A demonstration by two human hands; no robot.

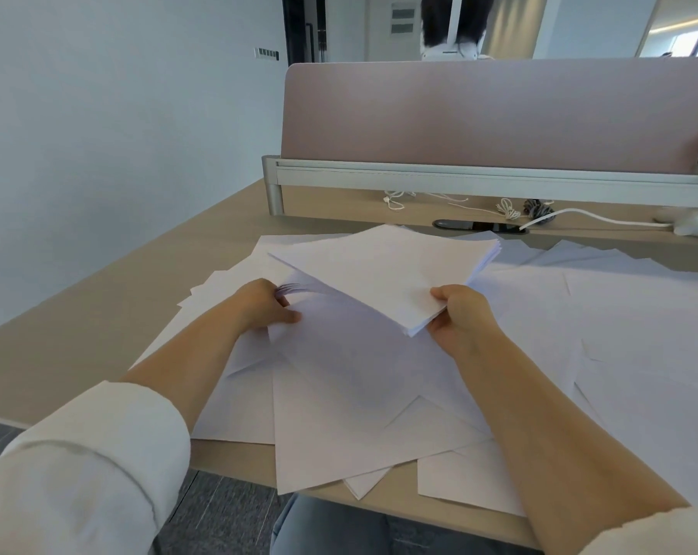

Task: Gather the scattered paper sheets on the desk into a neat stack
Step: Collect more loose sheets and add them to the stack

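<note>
Holding a partial stack (383, 270) of white sheets by its near corner, right hand (461, 318) has thumb on top; stack is raised and tilted above the tabletop (79, 326). The left hand (263, 304) pinches the fanned edges of several sheets just left of the stack. Other loose sheets (359, 394) lie overlapped across the tabletop, some overhanging its near edge. Pink divider panel (479, 114) stands behind; white cables (507, 208) lie beneath it.

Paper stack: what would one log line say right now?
right hand holds paper stack | left hand pinches loose sheets | more scattered on desk
</note>
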